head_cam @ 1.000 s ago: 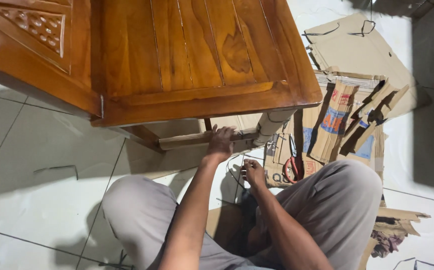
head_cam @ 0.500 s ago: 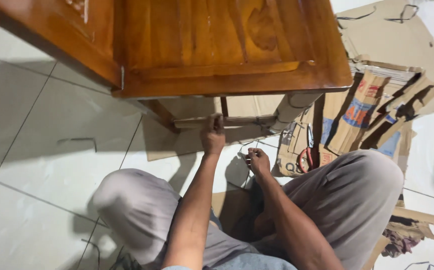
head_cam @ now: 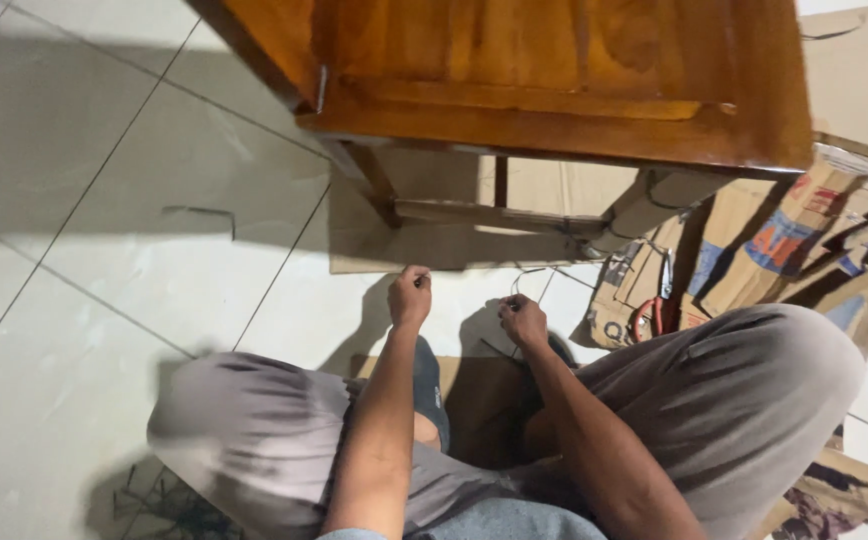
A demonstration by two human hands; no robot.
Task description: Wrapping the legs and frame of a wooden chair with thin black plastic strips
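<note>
Wire (head_cam: 539, 275), thin and dark, is seen running across the white tiled floor (head_cam: 154, 250) just beyond the right hand (head_cam: 524, 320), which is curled closed over its near end; exactly what is pinched cannot be told. The left hand (head_cam: 410, 297) is closed into a loose fist beside it, a small dark item apparently nipped at the fingertips, well short of the wire. Both hands are held low over the floor between the raised knees, below the near edge of a wooden cabinet (head_cam: 554, 80). Red-handled scissors (head_cam: 654, 305) are laid on flattened cardboard (head_cam: 754, 240) to the right.
</note>
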